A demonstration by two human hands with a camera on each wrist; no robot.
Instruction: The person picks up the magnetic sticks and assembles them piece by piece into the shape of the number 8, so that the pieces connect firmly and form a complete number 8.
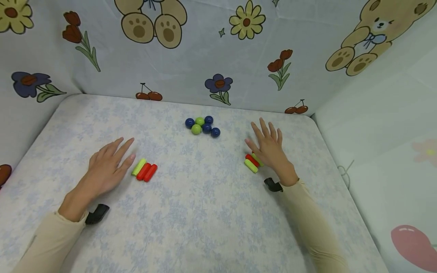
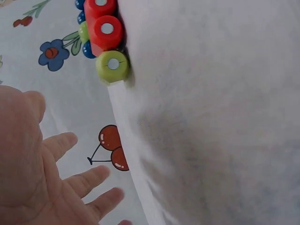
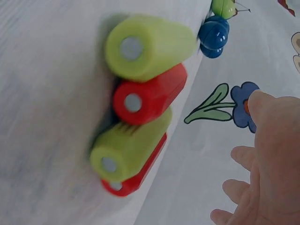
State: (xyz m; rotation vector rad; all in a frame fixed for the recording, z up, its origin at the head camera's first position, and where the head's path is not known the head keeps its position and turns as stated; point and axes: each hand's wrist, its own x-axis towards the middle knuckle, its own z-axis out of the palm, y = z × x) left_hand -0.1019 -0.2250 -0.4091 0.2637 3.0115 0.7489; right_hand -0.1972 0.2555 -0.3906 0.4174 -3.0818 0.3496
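My left hand (image 1: 107, 167) hovers with fingers spread just left of a short row of rods. That row has one yellow-green rod (image 1: 139, 167) and two red rods (image 1: 147, 172), side by side; silvery round discs mark their ends in the left wrist view. Over on the right, my right hand (image 1: 271, 148) is stretched out with straight fingers, partly covering a second cluster. Yellow-green rods (image 3: 150, 47) and red rods (image 3: 150, 93) alternate there, also with silvery end discs. Neither hand holds anything.
Toward the back middle of the table (image 1: 191, 212) sits a group of shiny balls: several blue balls (image 1: 215, 132) and two green balls (image 1: 196, 129). A patterned cloth wall (image 1: 191, 64) rises behind the far edge. Black wrist bands (image 1: 97, 214) hang at both cuffs.
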